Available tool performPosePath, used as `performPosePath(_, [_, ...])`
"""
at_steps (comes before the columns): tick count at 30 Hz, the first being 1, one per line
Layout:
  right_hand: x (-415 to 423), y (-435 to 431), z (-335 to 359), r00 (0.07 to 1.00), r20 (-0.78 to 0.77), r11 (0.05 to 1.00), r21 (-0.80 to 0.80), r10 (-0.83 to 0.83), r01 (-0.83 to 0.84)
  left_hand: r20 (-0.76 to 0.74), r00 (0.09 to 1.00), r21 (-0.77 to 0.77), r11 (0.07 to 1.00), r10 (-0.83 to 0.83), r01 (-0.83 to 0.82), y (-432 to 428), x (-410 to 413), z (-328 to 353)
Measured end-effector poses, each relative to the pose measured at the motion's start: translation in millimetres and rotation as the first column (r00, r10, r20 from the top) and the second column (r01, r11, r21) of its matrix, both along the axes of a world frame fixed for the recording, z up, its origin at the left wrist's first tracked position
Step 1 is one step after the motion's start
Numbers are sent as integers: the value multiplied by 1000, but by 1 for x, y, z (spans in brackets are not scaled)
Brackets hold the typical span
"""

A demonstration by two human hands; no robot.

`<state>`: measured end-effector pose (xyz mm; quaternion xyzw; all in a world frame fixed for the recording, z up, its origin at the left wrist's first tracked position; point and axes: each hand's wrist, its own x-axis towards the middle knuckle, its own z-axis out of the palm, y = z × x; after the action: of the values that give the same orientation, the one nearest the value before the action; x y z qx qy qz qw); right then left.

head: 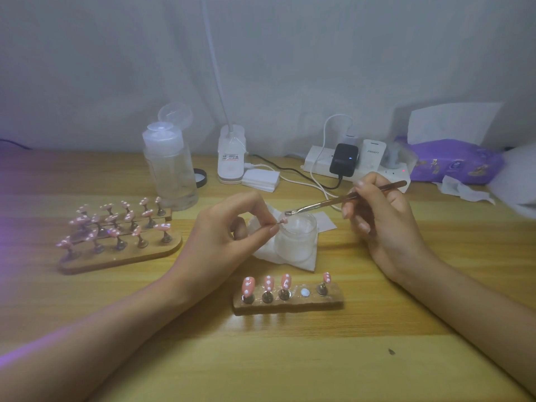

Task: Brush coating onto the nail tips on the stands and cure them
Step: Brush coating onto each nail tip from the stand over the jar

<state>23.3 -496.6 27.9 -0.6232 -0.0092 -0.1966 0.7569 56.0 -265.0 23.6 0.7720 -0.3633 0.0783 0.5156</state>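
Head view, the only view supplied. A wooden table (261, 361) is seen from above, with both forearms reaching in from the near edge.

The left hand (229, 230) is raised at the centre. Its thumb and forefinger are closed in a pinch on a single small stand that carries the held tip (284, 220), which is pink. The remaining fingers are curled beneath.

The right hand (383, 219) is clamped on a brush (348, 198), gripped pen-fashion with the handle slanting up to the right. The brush head is placed just beside the held tip and just above the rim of a jar (295, 239). Contact between bristles and tip cannot be confirmed.

The jar is open and stands on a white wipe (307, 264), between the two hands.

In front of the jar a small base (290, 306) is noted. Four pink tips (248, 285) with white dots stand on it on metal stands; a pale disc (305, 292) is seen in the fourth position from the left.

At the left a large base (121, 258) carries three rows of pink tips on stands — well apart from both hands.

Along the wall are recorded a clear bottle (171, 169) with its flip lid up, a white lamp (232, 158), stacked pads (261, 178), a power strip (319, 165) with a black adapter (343, 160), and a purple pack (455, 161).
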Motion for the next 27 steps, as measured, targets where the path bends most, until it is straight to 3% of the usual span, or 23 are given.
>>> performPosePath(5, [-1, 1, 0, 998, 39, 997, -58, 51, -48, 9, 1000, 6, 1000, 1, -1, 0, -1, 0])
performPosePath(10, [-2, -1, 2, 1000, 24, 1000, 4, 16, -16, 8, 1000, -1, 1000, 7, -7, -2, 0, 0])
performPosePath(13, [-2, 1, 1, 998, 28, 997, -58, 51, -49, 4, 1000, -1, 1000, 6, -6, -1, 0, 0])
performPosePath(18, [-1, -1, 1, 1000, 10, 1000, 12, 6, -6, 11, 1000, 12, 1000, 9, -9, -2, -1, 1])
performPosePath(22, [-2, 0, 0, 999, 18, 997, -56, 46, -44, 4, 1000, 14, 1000, 11, -11, -1, -2, 1])
performPosePath(27, [-3, 0, 2, 999, 32, 1000, -15, 20, -20, -34, 999, -1, 1000, 16, -16, -2, -2, 2])
